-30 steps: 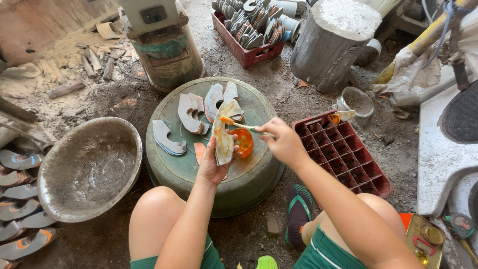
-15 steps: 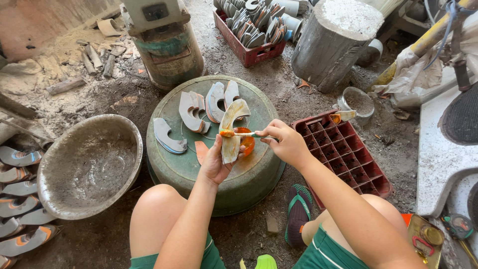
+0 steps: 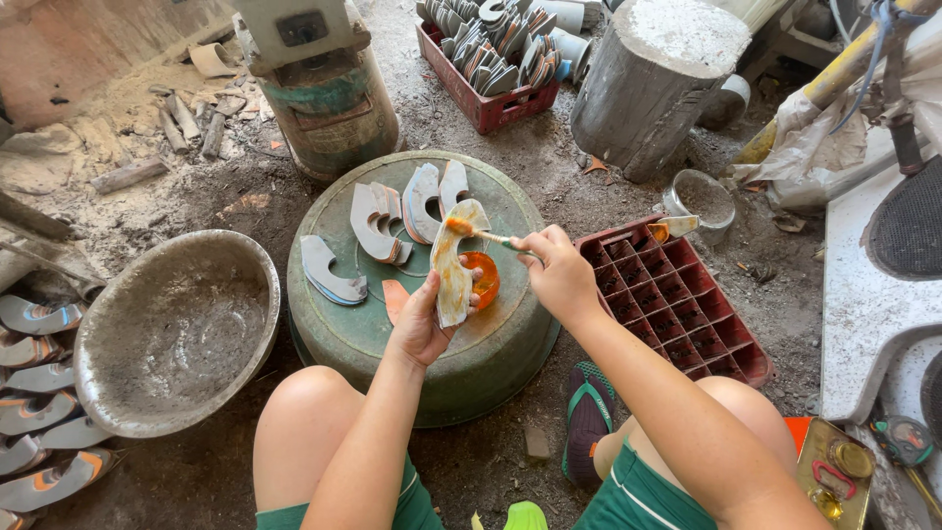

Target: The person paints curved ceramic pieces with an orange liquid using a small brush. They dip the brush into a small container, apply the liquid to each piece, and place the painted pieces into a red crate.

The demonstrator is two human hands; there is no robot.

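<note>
- Orange paste already coats the brush tip (image 3: 459, 226) that we hold in our right hand (image 3: 559, 278), its grip pinched together on the thin handle.
- Our left hand (image 3: 422, 324) holds a curved sole-shaped piece (image 3: 453, 270) upright over the upturned green tub (image 3: 491, 363), fingers clamped around its lower end; the brush touches its top end.
- Most of that piece looks bare, so we judge the coating only begun; how far the paste has spread is hard for us to make out.
- Just behind the piece sits a small orange cup (image 3: 484, 279) on the tub.
- Several more cut pieces (image 3: 378, 221) lie flat on the tub, seemingly uncoated.
- Beside us on the right stands an empty red divided crate (image 3: 687, 304); another red crate (image 3: 491, 69), at the top, is packed with similar pieces.
- Further pieces (image 3: 34, 393) line the left edge by a grey metal basin (image 3: 172, 329).
- Labels: only a worn reddish patch on the green cylinder (image 3: 334, 108) above the tub.
</note>
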